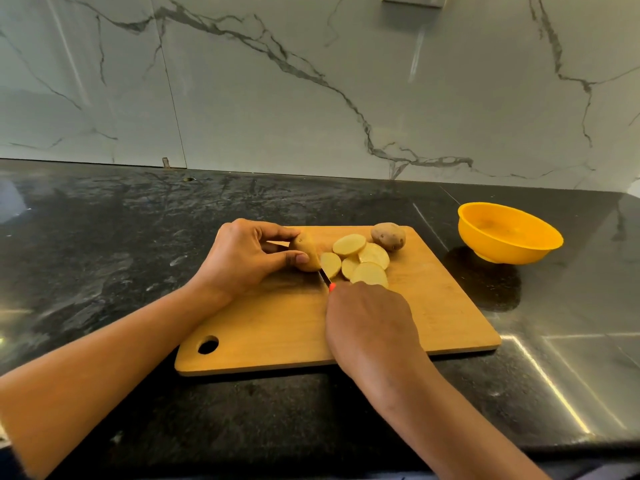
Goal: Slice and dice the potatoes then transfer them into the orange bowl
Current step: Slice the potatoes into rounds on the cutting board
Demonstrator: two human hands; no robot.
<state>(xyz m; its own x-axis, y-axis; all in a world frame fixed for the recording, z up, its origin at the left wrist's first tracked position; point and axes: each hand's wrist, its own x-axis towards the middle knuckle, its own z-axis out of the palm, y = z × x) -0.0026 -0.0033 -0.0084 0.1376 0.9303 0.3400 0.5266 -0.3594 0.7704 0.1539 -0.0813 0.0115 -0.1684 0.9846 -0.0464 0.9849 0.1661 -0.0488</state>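
Observation:
A wooden cutting board [284,327] lies on the dark counter. My left hand [242,258] pinches the uncut end of a potato [306,252] near the board's far side. My right hand [370,320] grips a knife [325,277] with an orange handle; its blade stands in the cut between the potato end and the last slice. Several pale round slices [360,259] lie overlapping just right of the blade. A whole brown potato [388,236] rests at the board's far right corner. The orange bowl [509,233] sits on the counter to the right, apart from the board, with nothing in it.
A white marble-pattern wall [311,81] rises behind the black stone counter [104,237]. The counter's front edge runs along the bottom right. The board has a hanging hole [207,344] at its near left corner.

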